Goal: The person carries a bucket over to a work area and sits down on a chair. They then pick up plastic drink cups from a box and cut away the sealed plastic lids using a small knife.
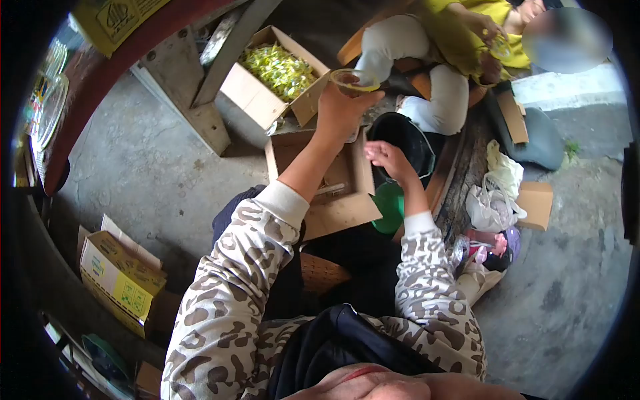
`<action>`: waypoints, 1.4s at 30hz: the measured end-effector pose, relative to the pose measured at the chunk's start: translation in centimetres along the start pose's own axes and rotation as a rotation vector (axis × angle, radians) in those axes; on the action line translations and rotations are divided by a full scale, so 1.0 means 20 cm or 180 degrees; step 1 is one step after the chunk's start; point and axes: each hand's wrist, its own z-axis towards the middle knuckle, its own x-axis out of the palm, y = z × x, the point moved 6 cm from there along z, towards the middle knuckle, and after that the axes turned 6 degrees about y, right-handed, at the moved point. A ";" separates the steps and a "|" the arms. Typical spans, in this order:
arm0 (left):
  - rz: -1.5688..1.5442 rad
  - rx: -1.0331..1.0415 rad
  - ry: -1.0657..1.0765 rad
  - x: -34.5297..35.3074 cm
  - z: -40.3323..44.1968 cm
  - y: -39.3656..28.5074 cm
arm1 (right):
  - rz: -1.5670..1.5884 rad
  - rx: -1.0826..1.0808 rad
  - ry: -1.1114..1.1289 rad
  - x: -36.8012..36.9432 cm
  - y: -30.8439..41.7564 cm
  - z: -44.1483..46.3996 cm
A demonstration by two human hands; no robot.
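Observation:
My left hand (pixel 342 113) is wrapped around what looks like a clear plastic cup with a yellowish rim (pixel 355 73), raised above an open cardboard box (pixel 353 217). Its lower part is mostly hidden by my fingers. My right hand (pixel 390 160) hovers between that box and a black bucket (pixel 427 163), its fingers stretched out and nothing visible in them. Inside the box lies a small pale strip (pixel 329 189). Just beyond it stands a second cardboard box (pixel 250 93) filled with yellow-green plastic-looking shreds (pixel 278 70).
Across from me sits a person in a yellow top (pixel 460 27), handling a ring-like piece. A green container (pixel 389 207) stands beside the bucket. Plastic bags (pixel 490 203) lie at right, a yellow carton (pixel 120 277) at left. A wooden leg (pixel 177 87) rises near the boxes.

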 end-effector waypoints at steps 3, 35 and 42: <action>0.0005 0.0013 0.0481 0.09 -0.02 0.00 | -0.0213 -0.0023 -0.0520 -0.06 0.07 -0.23; 0.1610 0.0519 0.2522 0.42 -0.38 0.18 | -0.1021 0.1220 -0.3945 -0.76 -0.76 -1.35; 0.1215 0.0263 0.1896 0.32 -0.31 0.12 | -0.1394 0.2508 -0.4268 -0.87 -1.31 -1.54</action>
